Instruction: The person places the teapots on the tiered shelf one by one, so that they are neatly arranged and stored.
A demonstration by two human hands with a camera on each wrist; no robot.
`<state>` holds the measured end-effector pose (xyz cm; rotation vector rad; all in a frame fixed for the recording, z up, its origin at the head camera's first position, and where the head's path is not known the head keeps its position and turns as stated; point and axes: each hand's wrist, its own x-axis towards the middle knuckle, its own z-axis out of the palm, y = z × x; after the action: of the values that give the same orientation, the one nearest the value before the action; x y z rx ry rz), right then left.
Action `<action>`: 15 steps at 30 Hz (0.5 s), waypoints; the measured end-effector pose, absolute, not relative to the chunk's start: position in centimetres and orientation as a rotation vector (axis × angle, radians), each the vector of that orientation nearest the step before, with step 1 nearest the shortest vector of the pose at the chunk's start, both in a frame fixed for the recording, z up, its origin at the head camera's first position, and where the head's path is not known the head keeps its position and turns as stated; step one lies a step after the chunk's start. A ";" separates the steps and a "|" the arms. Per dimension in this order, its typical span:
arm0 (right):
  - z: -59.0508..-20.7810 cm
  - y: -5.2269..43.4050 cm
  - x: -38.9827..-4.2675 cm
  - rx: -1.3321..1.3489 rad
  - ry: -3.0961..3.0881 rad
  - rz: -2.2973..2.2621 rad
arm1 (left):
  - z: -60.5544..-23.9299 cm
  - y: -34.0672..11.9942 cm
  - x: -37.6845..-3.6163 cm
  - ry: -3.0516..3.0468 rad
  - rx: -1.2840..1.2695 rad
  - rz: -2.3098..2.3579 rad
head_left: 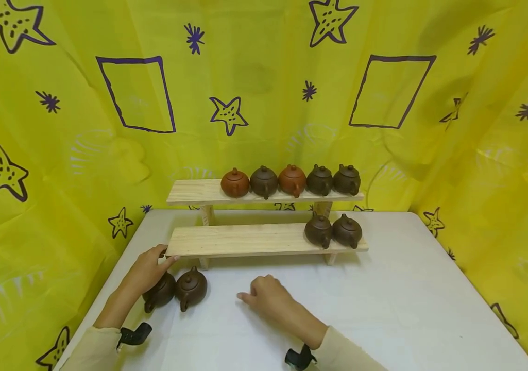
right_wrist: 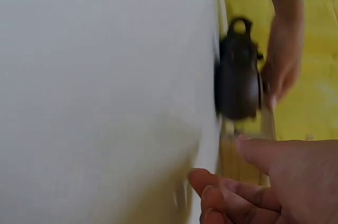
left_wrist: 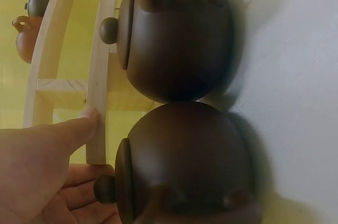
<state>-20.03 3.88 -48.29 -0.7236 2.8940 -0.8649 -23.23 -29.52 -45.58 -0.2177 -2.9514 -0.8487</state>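
My left hand grips the front left corner of the lower wooden shelf. In the left wrist view its thumb lies against the board's edge, with the other fingers bent around the board's end. Just under that hand stands a dark brown teapot, partly covered by it in the head view. A second dark brown teapot sits right beside it on the table, its lid knob upward. My right hand hovers in front of the shelf, fingers loosely bent and holding nothing.
Two dark teapots stand at the lower shelf's right end. On the upper shelf several teapots line up, reddish and dark brown ones. A white cloth covers the table. Yellow patterned curtains enclose the back and sides.
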 end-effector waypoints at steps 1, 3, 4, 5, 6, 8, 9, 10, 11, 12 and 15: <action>-48.4 2.7 -19.8 -0.748 2.878 -0.865 | -45.6 -29.5 -23.2 -2.954 -0.217 -0.850; -48.7 0.4 -19.2 -0.780 2.856 -0.865 | -45.5 -29.5 -23.3 -2.950 -0.220 -0.850; -48.8 -0.7 -19.0 -0.790 2.844 -0.872 | -45.5 -29.5 -23.3 -2.942 -0.220 -0.852; -48.9 -1.7 -18.7 -0.800 2.828 -0.883 | -45.5 -29.5 -23.3 -2.935 -0.223 -0.852; -49.1 -2.6 -18.5 -0.808 2.816 -0.889 | -45.5 -29.5 -23.3 -2.928 -0.223 -0.854; -49.3 -4.3 -18.0 -0.828 2.818 -0.887 | -45.5 -29.5 -23.2 -2.917 -0.220 -0.855; -49.4 -5.0 -17.9 -0.832 2.820 -0.889 | -45.5 -29.5 -23.2 -2.913 -0.221 -0.856; -49.4 -5.5 -17.7 -0.835 2.831 -0.877 | -45.5 -29.5 -23.1 -2.916 -0.221 -0.856; -49.5 -6.1 -17.6 -0.839 2.845 -0.866 | -45.4 -29.5 -23.1 -2.919 -0.225 -0.856; -49.5 -6.5 -17.5 -0.839 2.866 -0.853 | -45.4 -29.5 -23.1 -2.922 -0.224 -0.854; -49.5 -7.4 -17.5 -0.833 2.912 -0.821 | -45.4 -29.5 -23.1 -2.926 -0.221 -0.848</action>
<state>-17.52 -7.38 -49.49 -0.8333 2.9120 -0.8206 -23.11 -29.54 -45.37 -0.2210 -2.9258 -0.8481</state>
